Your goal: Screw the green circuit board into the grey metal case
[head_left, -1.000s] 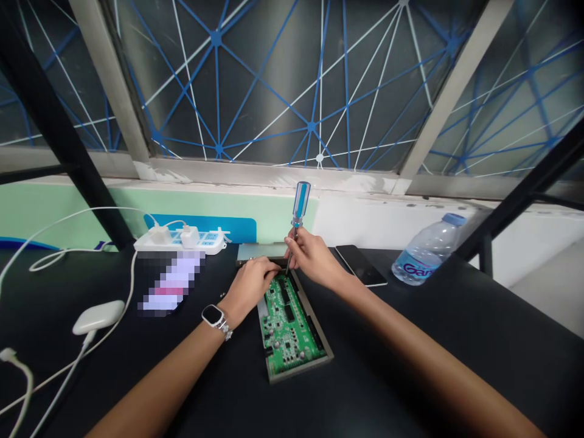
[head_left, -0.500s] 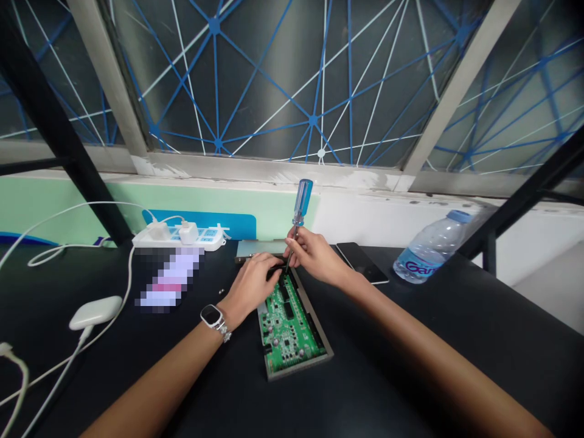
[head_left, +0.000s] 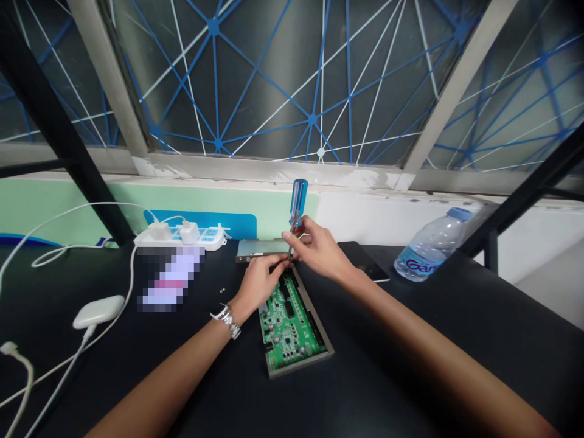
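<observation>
A green circuit board lies in a grey metal tray on the black table. My right hand is closed on a screwdriver with a blue handle, held upright over the board's far end. My left hand reaches up to the screwdriver's tip, fingers pinched together there; what they hold, if anything, is too small to see. A watch sits on my left wrist.
A grey metal cover lies behind the board. A dark phone and a water bottle lie to the right. A white power strip, white cables and a white charger are at the left, with small screws nearby.
My left hand has lifted off the board and turned, fingers rising to the screwdriver's tip. My right hand raised the screwdriver slightly and shifted it a little left.
</observation>
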Motion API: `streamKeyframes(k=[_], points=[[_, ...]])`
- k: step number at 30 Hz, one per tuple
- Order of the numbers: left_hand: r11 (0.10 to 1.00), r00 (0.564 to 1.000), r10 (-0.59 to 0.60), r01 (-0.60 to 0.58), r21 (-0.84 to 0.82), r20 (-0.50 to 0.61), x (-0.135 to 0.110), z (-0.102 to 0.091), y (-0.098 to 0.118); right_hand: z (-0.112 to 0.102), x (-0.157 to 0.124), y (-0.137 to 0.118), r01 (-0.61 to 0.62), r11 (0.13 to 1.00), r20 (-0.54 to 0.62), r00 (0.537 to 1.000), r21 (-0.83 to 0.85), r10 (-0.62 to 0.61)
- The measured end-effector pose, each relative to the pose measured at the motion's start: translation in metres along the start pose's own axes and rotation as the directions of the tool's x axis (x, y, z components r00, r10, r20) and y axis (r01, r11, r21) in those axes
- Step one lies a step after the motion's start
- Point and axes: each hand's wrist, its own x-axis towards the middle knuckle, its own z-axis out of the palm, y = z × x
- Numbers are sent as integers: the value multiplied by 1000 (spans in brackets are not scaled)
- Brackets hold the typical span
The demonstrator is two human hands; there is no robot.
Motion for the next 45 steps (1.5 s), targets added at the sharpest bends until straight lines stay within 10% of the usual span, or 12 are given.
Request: streamKeyframes(k=[13, 29, 36, 45], points=[[998, 999, -22, 24, 63, -45, -1, 0, 5, -10, 26, -18, 64, 900, -168, 974, -432, -151], [999, 1000, 24, -24, -24, -4, 0, -2, 4, -14, 31, -6, 90, 994, 137, 986, 60, -98], [1000, 999, -6, 6, -13, -44, -1, 1, 3, -14, 25, -15, 53, 933, -191, 973, -356, -128], [1000, 999, -14, 14, 4, -45, -2, 2, 4, -20, 23, -25, 95, 904, -61, 989, -416, -132]])
